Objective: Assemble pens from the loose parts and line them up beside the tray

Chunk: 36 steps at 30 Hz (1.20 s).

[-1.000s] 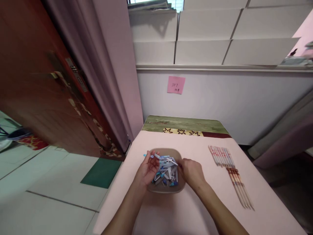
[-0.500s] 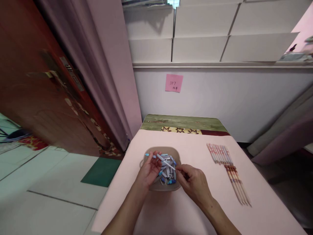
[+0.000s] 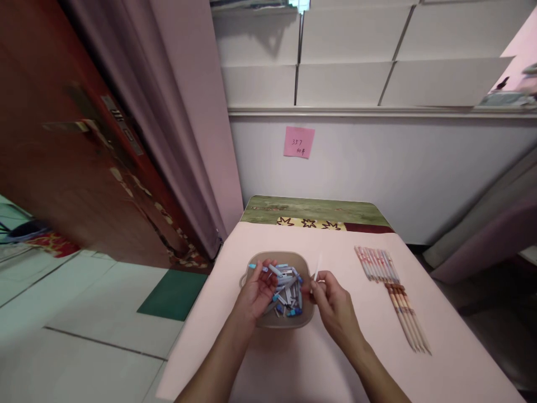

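Note:
Over the beige basin [image 3: 278, 326], my left hand [image 3: 257, 291] is turned palm up with its fingers curled. It holds a short blue-and-lavender pen piece [image 3: 258, 268]. A grey-blue pen barrel [image 3: 274, 270] lies at its fingertips; whether they grip it I cannot tell. To the right of the basin, my right hand [image 3: 333, 299] pinches a thin white stick [image 3: 318, 266], like a pen refill, which points up and is blurred. Several blue, grey and white pen parts [image 3: 289, 294] lie loose inside the basin.
On the pale pink tabletop [image 3: 335, 358], a row of pinkish pens [image 3: 377, 265] lies to the right, with several beige pens with brown tops [image 3: 406, 319] below it. A pink note [image 3: 298, 142] sticks to the wall behind. A wooden door [image 3: 84, 140] stands at the left.
My right hand has drawn the white stick away from the pen barrel at my left hand. The stick has swung from slanting across the basin to pointing upward. My left hand stays in place.

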{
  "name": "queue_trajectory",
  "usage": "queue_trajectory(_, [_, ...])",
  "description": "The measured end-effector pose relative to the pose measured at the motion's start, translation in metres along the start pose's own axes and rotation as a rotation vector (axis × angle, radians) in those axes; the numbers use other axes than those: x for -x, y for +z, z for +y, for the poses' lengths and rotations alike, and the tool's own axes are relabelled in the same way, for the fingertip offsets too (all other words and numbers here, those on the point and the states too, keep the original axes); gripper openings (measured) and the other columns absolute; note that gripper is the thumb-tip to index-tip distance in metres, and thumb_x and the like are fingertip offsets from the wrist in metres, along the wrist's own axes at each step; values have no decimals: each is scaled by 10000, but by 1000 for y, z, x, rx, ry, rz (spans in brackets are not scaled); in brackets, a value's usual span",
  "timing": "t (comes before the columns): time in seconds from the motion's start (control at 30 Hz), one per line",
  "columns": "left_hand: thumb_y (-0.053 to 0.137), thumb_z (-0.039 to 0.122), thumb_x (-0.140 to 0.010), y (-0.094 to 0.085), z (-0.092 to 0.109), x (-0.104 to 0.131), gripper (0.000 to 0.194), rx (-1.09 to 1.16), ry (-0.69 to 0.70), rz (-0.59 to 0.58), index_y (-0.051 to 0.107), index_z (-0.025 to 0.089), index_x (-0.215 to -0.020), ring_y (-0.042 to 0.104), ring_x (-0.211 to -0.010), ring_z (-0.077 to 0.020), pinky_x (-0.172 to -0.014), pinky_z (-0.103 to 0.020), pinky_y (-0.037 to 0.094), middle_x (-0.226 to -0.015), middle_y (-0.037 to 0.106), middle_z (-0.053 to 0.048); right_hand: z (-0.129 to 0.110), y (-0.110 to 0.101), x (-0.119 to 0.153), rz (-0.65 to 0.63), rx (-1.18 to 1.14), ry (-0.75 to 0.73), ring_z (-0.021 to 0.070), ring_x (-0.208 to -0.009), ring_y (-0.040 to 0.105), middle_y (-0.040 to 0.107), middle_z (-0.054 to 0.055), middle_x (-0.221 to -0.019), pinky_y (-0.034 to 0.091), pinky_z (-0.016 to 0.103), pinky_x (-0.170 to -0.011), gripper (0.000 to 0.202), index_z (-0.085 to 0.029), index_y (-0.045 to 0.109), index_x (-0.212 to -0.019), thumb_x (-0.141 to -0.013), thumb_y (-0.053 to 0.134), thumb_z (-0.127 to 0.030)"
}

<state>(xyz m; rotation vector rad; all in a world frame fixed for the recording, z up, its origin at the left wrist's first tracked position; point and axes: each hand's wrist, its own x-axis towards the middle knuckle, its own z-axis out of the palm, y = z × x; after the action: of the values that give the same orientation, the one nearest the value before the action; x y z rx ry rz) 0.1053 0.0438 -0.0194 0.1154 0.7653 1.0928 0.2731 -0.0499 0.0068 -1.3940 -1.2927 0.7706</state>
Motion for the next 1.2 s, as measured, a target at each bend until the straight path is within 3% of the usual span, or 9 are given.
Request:
queue_trajectory(0.1, [562,226,-878,1,-4,0,163,22,-28,11,652,95,-842,674,-678,-158,-576,-248,557,-847,715,-126,2,7,-7,24,-177,-53,152,-659,630,689,48,-789,509,246,-614,248,-190,565,-901,-883,528,-435])
queue_trajectory(0.27, [551,209,-884,4,-15,4,179,50,-94,45,660,82,-822,673,-641,-155,-559,-240,562,-815,714,-143,-1,19,-8,166,-168,-108,127,-576,591,630,7,-677,479,211,-517,210,-182,571,-908,-880,558,-390])
queue_trajectory(0.5, [540,190,-890,7,-23,8,181,46,-93,46,659,78,-812,676,-630,-150,-553,-225,558,-755,710,-124,3,25,-4,121,-14,-210,122,-598,622,642,13,-721,501,213,-562,131,-198,562,-931,-910,510,-317])
queue_trajectory(0.97, [551,190,-884,7,-24,8,169,40,-100,52,660,86,-806,672,-620,-144,-545,-221,549,-756,710,-111,6,24,-1,161,245,-376,112,-629,631,657,34,-819,494,201,-587,117,-190,570,-959,-926,467,-236])
queue_trajectory(1.2, [597,213,-857,-6,-31,2,145,57,-103,-17,669,89,-839,685,-675,-161,-593,-237,559,-808,719,-117,4,24,-6,117,291,-449,155,-851,665,702,45,-920,533,246,-725,142,-238,639,-989,-904,526,-237])
